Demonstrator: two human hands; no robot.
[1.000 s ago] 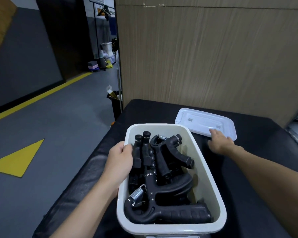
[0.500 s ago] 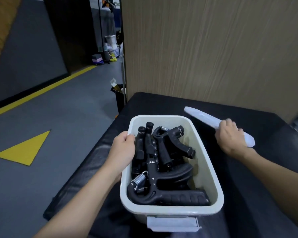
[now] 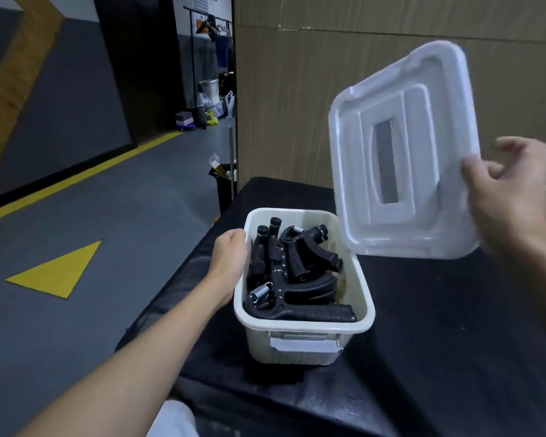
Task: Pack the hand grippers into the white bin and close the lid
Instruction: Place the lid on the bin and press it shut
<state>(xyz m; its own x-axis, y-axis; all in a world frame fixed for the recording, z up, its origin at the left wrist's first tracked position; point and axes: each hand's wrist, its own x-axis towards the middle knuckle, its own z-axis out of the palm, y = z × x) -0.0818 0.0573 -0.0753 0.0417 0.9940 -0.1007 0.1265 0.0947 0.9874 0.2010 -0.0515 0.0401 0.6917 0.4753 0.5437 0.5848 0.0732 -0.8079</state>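
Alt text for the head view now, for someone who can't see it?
The right hand holds the lid raised and tilted beside the open white bin of black hand grippers. The left hand grips the bin's left rim.

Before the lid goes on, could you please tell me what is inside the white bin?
Black hand grippers with metal springs lie piled in the white bin. The floor beneath them is covered.

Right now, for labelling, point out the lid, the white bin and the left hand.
lid (image 3: 353, 171): head view, left side.
white bin (image 3: 303, 326): head view, near rim.
left hand (image 3: 229, 257): head view, back of hand.
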